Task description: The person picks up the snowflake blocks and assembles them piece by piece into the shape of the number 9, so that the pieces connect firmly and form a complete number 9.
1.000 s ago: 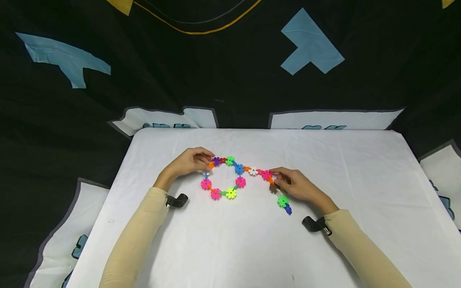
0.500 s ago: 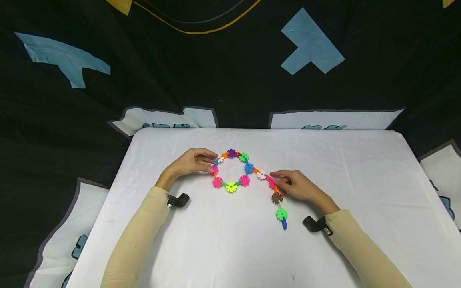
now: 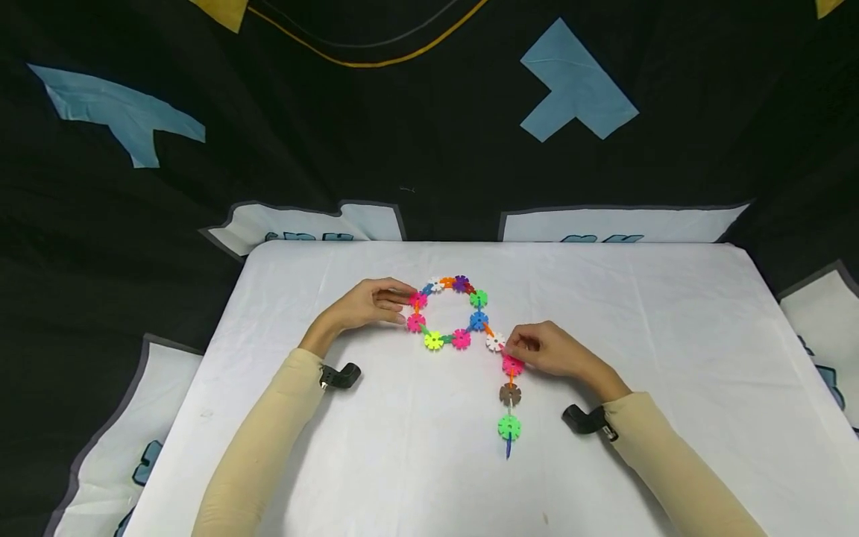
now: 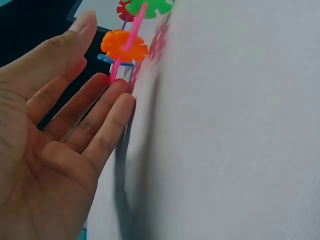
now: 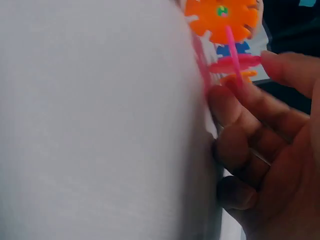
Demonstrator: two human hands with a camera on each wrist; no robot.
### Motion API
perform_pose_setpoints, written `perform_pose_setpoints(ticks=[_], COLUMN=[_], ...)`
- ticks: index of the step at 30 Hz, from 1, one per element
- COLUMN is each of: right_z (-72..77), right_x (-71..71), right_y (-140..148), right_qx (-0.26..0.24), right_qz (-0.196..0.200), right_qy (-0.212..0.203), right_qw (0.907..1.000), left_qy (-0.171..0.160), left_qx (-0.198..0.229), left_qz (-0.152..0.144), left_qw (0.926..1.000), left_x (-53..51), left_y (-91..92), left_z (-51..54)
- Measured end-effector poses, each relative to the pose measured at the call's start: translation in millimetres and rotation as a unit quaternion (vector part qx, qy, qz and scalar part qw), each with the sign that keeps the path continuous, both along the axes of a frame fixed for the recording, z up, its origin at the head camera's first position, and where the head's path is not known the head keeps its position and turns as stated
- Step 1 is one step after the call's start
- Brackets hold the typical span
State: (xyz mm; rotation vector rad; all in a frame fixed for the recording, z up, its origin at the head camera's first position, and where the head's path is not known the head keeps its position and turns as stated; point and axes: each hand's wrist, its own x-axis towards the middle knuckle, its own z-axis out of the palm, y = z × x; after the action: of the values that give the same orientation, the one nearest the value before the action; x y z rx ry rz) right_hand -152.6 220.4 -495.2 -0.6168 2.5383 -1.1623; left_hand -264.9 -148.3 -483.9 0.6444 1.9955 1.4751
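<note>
A chain of colourful snowflake discs (image 3: pixel 479 321) lies on the table in the head view, closed into a ring with a tail running toward the near edge. At the ring's left side, my left hand (image 3: pixel 377 304) touches the pink discs with its fingertips. The left wrist view has those fingers (image 4: pixel 107 130) loosely extended, the thumb standing apart from an orange disc (image 4: pixel 120 46). My right hand (image 3: pixel 553 349) pinches a pink disc (image 5: pixel 235 62) at the top of the tail between thumb and index finger. Below it hang a brown disc (image 3: pixel 510 394), a green disc (image 3: pixel 509 427) and a blue end piece (image 3: pixel 508 447).
A white cloth covers the table (image 3: pixel 429 462). Behind it hangs a black curtain (image 3: pixel 403 134) with blue and white patches. Each wrist carries a small black camera, the left camera (image 3: pixel 341 375) and the right camera (image 3: pixel 584 419).
The ring has shifted right and turned clockwise. Its tail has swung from slanting to nearly straight toward the near edge. My left hand has followed slightly right; the right hand has moved little.
</note>
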Motion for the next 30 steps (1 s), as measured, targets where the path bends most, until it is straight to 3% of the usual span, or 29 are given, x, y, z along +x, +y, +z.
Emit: perform_pose_setpoints(ticks=[5,14,21,24,27,30], right_z=[1.0,4.3,11.3,10.6,7.4,5.0], right_x=[4.8,20.1,39.6,45.4,49.0,51.1], right_y=[-5.0,-9.2,3.2,0.3,-7.3,-16.0], right_qx=[0.004,0.003,-0.013,0.002,0.041,0.077], right_qz=[-0.001,0.024,0.099,0.096,0.061,0.023], right_qy=[-0.01,0.007,-0.019,0.018,0.082,0.14], right_qw=[0.9999,0.9997,0.9948,0.9952,0.9939,0.9869], left_qy=[0.035,0.084,0.13,0.141,0.147,0.148], left_qx=[0.001,-0.083,-0.109,-0.11,-0.115,-0.124], left_qz=[-0.015,-0.006,0.003,0.006,0.003,0.002], left_qw=[0.9993,0.993,0.9855,0.9839,0.9824,0.9811], left_x=[-0.6,-2.5,-5.8,-7.2,-8.1,-7.7], left_y=[9.0,31.4,40.2,45.3,50.5,53.4], left_z=[-6.7,-4.9,-3.1,-2.3,-2.7,-3.9])
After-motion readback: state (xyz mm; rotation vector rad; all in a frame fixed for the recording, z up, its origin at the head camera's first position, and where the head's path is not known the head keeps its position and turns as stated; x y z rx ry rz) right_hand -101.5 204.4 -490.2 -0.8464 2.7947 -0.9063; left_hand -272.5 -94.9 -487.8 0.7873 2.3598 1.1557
